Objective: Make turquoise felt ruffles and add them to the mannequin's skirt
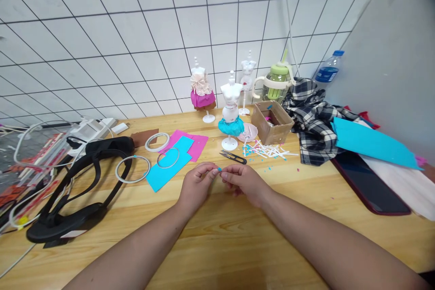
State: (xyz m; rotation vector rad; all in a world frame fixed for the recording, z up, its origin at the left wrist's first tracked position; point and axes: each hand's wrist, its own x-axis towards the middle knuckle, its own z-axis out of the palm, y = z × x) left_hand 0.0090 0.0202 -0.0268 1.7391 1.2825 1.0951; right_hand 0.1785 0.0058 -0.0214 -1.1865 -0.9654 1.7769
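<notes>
My left hand (200, 183) and my right hand (245, 182) meet at the fingertips over the wooden table. Pinched between them is a tiny blue scrap (219, 169), too small to tell whether it is paper or cloth. Just beyond my fingers lie black thread snips (233, 157). Behind these stands a small white dress form (231, 95) with a gathered blue skirt (231, 126) around its lower part. To the left, blue sheets (170, 167) overlap pink sheets (200, 144), with a roll of white tape (157, 142) at their edge.
White strips and scraps (268, 149) lie before a cardboard box (273, 122). Two more dress forms (203, 86) stand behind, one dressed. A black headset strap (71, 231) and cables fill the left; a phone (372, 186), plaid cloth (316, 131) and a green-lidded cup (277, 81) are right.
</notes>
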